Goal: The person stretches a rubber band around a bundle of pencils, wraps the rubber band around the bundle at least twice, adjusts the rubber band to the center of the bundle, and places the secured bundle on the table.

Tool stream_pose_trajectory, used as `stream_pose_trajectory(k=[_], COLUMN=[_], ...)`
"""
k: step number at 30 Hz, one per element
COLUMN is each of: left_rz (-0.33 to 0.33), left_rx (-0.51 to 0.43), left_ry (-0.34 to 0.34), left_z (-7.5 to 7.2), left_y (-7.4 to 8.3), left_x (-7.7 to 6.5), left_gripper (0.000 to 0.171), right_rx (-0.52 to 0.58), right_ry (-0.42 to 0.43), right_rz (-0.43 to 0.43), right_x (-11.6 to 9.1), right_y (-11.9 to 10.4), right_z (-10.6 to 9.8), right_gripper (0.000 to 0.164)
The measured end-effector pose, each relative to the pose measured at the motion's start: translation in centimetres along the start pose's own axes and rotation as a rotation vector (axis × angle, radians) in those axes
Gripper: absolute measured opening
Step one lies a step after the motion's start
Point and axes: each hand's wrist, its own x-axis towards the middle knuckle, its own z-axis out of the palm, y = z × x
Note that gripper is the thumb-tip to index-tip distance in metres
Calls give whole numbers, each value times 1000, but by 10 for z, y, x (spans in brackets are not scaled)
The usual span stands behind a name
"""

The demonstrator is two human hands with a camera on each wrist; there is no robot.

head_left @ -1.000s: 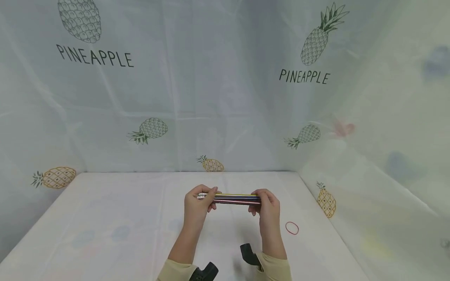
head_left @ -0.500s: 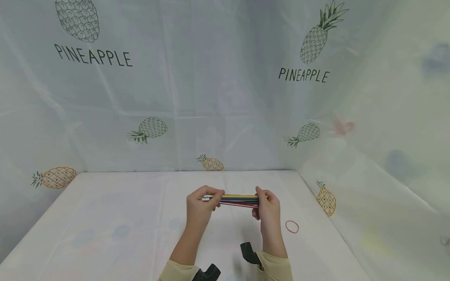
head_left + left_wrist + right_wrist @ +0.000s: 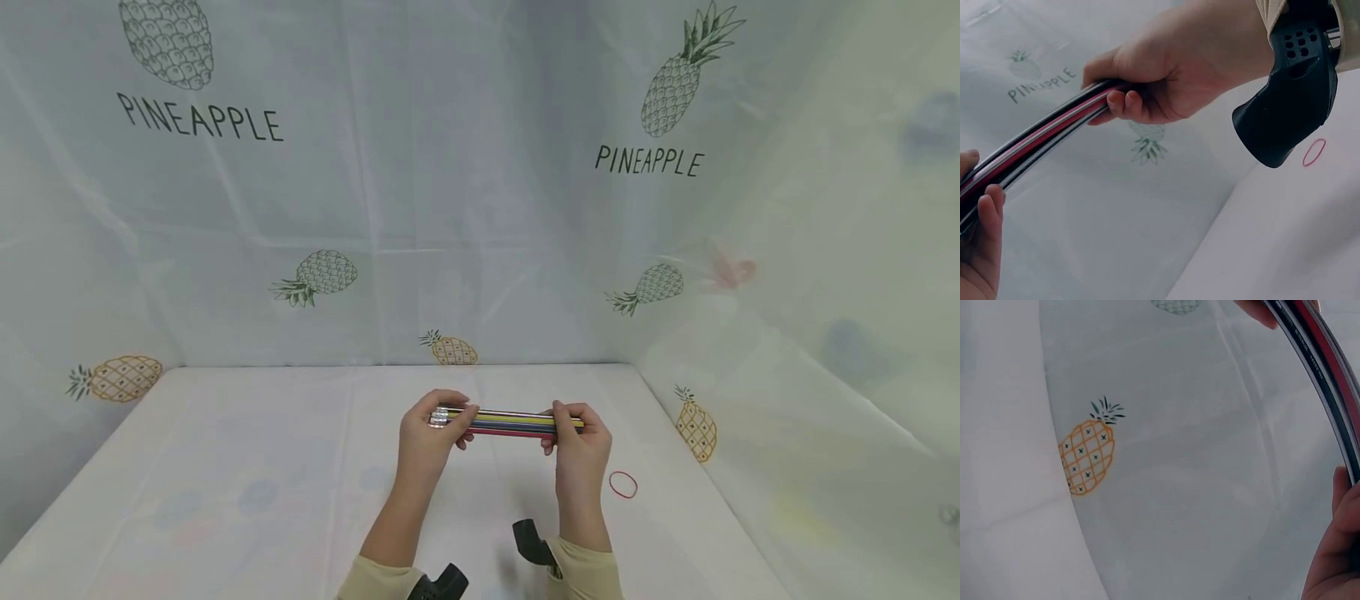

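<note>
A bundle of pencils (image 3: 512, 423), with striped yellow, black and red barrels, is held level above the table in the head view. Its silvery ends (image 3: 438, 417) point left. My left hand (image 3: 426, 442) grips the bundle near those ends, thumb on the near side. Around the other end, my right hand (image 3: 581, 450) pinches the pencils between thumb and fingers. The left wrist view shows the bundle (image 3: 1041, 134) spanning both hands, with the right hand (image 3: 1160, 72) beyond. In the right wrist view the pencils (image 3: 1325, 369) run along the right side, partly out of frame.
A red rubber band (image 3: 623, 485) lies on the white table (image 3: 262, 467), right of my right hand. A pineapple-print sheet (image 3: 480, 208) rises behind the table and along its sides. Black wrist devices (image 3: 442, 583) sit at both sleeves.
The pencils were fanned slightly apart half a second ago and now lie closer together. My right hand has shifted slightly right, and more of the pencils' right ends shows. The rubber band stays put.
</note>
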Motion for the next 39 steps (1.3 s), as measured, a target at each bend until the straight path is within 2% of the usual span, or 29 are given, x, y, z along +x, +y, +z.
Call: stream_pose_trajectory(k=[4, 10, 15, 19, 25, 28, 31, 35, 39], left_rz=[-16, -58, -96, -99, -125, -110, -65, 25, 118], left_rx=[-14, -42, -12, 8, 5, 15, 11, -7, -30], left_ry=[-13, -25, -22, -34, -23, -26, -33, -12, -6], left_z=[0, 0, 2, 4, 4, 4, 4, 3, 0], left_y=[0, 5, 7, 7, 4, 3, 3, 2, 2], left_x=[2, 2, -1, -2, -1, -2, -2, -1, 1], left_gripper=[43, 36, 34, 33, 50, 49, 51, 66, 72], right_rx=[35, 49, 56, 26, -6, 2, 37, 106, 166], right_ry=[-25, -13, -10, -21, -78, -80, -55, -34, -49], right_rz=[-71, -139, -133, -105, -82, -101, -133, -157, -153], right_x=[1, 0, -1, -1, -2, -1, -2, -4, -7], right_y=[1, 1, 2, 2, 1, 1, 0, 0, 0], right_z=[-2, -5, -6, -6, -9, -10, -9, -7, -6], right_gripper=[24, 24, 24, 25, 20, 20, 24, 25, 23])
